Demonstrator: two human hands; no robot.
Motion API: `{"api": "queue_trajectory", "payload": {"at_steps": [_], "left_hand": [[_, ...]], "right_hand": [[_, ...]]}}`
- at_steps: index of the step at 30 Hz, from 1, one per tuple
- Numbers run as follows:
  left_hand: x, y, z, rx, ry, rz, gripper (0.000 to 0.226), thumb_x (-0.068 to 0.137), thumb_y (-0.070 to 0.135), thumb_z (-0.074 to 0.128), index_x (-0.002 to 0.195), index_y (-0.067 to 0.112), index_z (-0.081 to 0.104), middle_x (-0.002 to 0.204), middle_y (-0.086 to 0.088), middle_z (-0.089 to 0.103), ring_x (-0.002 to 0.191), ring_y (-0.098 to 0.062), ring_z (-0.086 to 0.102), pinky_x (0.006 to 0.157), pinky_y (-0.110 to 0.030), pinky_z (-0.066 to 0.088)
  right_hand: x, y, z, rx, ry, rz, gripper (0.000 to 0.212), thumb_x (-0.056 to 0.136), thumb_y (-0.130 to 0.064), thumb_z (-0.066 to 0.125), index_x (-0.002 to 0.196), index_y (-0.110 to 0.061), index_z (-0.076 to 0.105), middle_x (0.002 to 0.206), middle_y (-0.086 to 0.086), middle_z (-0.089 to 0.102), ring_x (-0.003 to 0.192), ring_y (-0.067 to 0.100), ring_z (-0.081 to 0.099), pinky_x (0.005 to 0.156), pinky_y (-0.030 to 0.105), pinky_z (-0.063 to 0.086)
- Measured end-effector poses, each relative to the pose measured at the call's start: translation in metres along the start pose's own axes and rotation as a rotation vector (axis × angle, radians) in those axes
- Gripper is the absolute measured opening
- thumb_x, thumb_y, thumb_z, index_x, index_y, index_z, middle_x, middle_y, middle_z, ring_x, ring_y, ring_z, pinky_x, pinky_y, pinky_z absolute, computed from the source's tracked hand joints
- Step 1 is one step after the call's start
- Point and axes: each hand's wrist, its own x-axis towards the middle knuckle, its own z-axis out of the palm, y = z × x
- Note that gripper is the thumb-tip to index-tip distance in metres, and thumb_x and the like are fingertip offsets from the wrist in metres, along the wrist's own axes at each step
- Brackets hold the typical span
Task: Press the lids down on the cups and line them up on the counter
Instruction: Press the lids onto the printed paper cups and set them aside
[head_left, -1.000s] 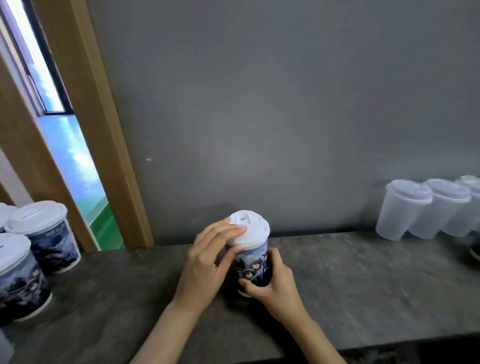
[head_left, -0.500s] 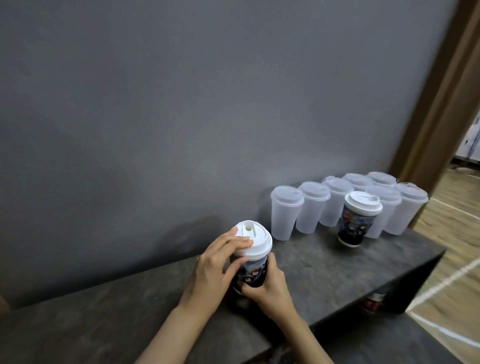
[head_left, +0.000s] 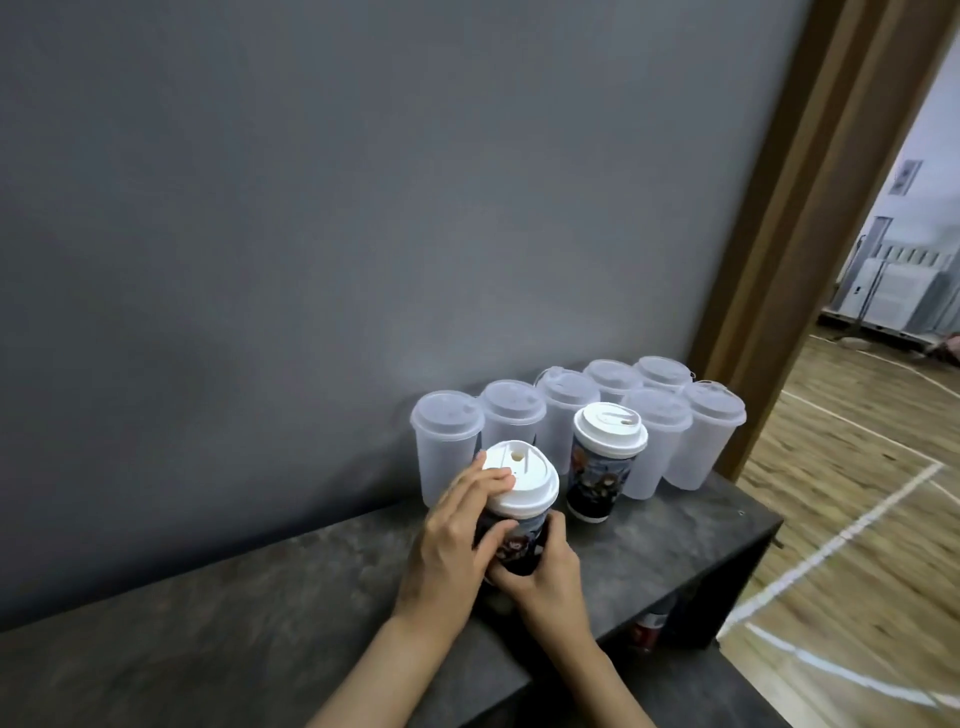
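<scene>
Head view: carried rightward along counter (head_left: 260, 623) since half a second ago; printed cup (head_left: 514, 540) now just left of and nearer than second printed cup (head_left: 597, 478), almost touching at lids. Left hand (head_left: 452, 540) wrapped round cup wall, fingertips (head_left: 493, 480) lying on white lid (head_left: 522, 480). Right hand (head_left: 545, 566) curled round lower body from near side. Cannot tell whether base rests on counter; hidden by hands. Clear lidded cups (head_left: 561, 410) clustered behind second printed cup, against wall.

Handling, judged: paper cup likely light, thin-walled, easily dented under squeeze; contents unknown. Plastic lid springy, seats at rim only. Best held low on body with one hand, pressure applied flat around lid edge, not centre. Smooth printed sleeve possibly slippery. Neighbouring cup close enough to be knocked.
</scene>
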Motion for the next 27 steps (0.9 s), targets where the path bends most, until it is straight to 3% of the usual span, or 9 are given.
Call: {"api": "queue_trajectory", "payload": {"at_steps": [3, 6, 10, 18, 27], "left_hand": [[0.011, 0.003, 0.026, 0.046, 0.041, 0.006, 0.046, 0.074, -0.001, 0.080, 0.116, 0.010, 0.066, 0.121, 0.002, 0.063, 0.128, -0.009, 0.050, 0.107, -0.033, 0.042], [0.018, 0.001, 0.045, 0.078, 0.071, 0.010, 0.049, 0.073, -0.001, 0.081, 0.118, 0.011, 0.065, 0.122, 0.003, 0.062, 0.127, -0.012, 0.051, 0.105, -0.038, 0.044], [0.023, -0.001, 0.064, 0.138, 0.101, 0.031, 0.054, 0.074, 0.000, 0.081, 0.123, 0.014, 0.062, 0.129, 0.007, 0.059, 0.131, -0.010, 0.048, 0.108, -0.033, 0.041], [0.027, 0.001, 0.080, 0.268, 0.142, 0.053, 0.056, 0.077, 0.006, 0.079, 0.127, 0.018, 0.057, 0.132, 0.007, 0.058, 0.130, -0.012, 0.048, 0.107, -0.027, 0.038], [0.027, 0.001, 0.088, 0.282, 0.128, 0.024, 0.061, 0.079, 0.005, 0.077, 0.133, 0.017, 0.053, 0.137, 0.006, 0.053, 0.136, -0.011, 0.042, 0.114, -0.024, 0.030]], "right_hand": [[0.015, 0.006, -0.013, 0.009, 0.026, -0.022, 0.056, 0.059, -0.036, 0.081, 0.107, -0.026, 0.054, 0.101, -0.011, 0.070, 0.093, -0.001, 0.067, 0.076, 0.012, 0.049], [0.026, 0.013, -0.016, 0.027, 0.101, -0.038, 0.058, 0.062, -0.021, 0.083, 0.114, -0.016, 0.059, 0.108, 0.000, 0.065, 0.103, 0.005, 0.061, 0.086, 0.013, 0.045], [0.032, 0.020, -0.012, 0.078, 0.186, -0.003, 0.056, 0.066, -0.004, 0.087, 0.115, -0.006, 0.059, 0.108, 0.008, 0.062, 0.102, 0.020, 0.061, 0.090, 0.030, 0.047], [0.038, 0.026, -0.007, 0.106, 0.235, 0.051, 0.052, 0.071, -0.005, 0.085, 0.114, -0.003, 0.057, 0.108, 0.013, 0.062, 0.099, 0.030, 0.061, 0.088, 0.048, 0.051], [0.038, 0.026, -0.007, 0.113, 0.235, 0.065, 0.050, 0.072, -0.004, 0.083, 0.114, -0.005, 0.055, 0.109, 0.013, 0.060, 0.101, 0.032, 0.060, 0.087, 0.050, 0.051]]}}
